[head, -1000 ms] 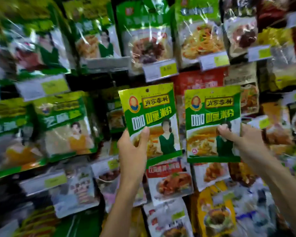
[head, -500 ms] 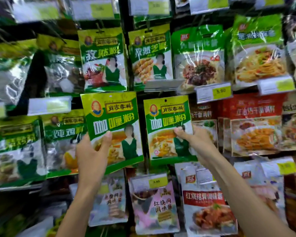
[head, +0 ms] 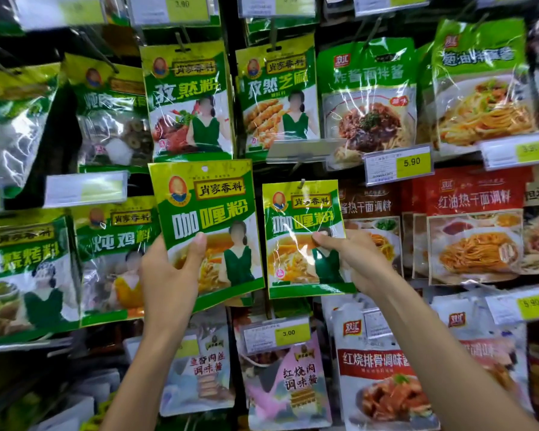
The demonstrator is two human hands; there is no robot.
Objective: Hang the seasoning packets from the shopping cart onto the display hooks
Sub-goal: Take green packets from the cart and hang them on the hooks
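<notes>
Two curry powder packets are up against the display, one in each of our hands. Our left hand grips the nearer packet by its lower edge; our right hand pinches the other packet, its top hole on a hook.

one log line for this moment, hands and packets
left hand: holds green-yellow curry powder packet, unhung | right hand: pinches matching packet at metal display hook
</notes>
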